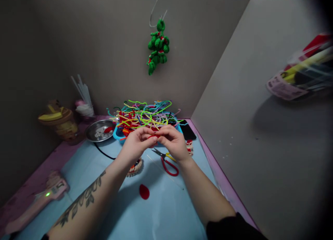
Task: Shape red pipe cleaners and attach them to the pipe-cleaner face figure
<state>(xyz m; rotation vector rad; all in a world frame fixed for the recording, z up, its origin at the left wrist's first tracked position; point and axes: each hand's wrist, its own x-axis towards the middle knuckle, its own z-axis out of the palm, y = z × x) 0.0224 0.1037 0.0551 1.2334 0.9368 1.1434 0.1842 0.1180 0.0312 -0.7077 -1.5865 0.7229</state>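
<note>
My left hand (139,141) and my right hand (173,141) meet above the mat, fingers pinched. Between their fingertips runs a small red strip (155,136), which looks like a piece of pipe cleaner; the fingers hide most of it. Below my right hand lies a pair of scissors with red handles (170,168), blades parted. A flat red teardrop-shaped piece (144,191) rests on the blue mat (171,212) between my forearms. Partly behind my left wrist is a round cream piece with coloured parts (135,167).
A blue basket (118,135) heaped with pipe cleaners stands behind the hands. A metal bowl (91,132), potted container (63,123) and pink glue gun (49,196) with a green light are on the left. A dark phone (188,130) lies right. A green ornament (158,47) hangs above.
</note>
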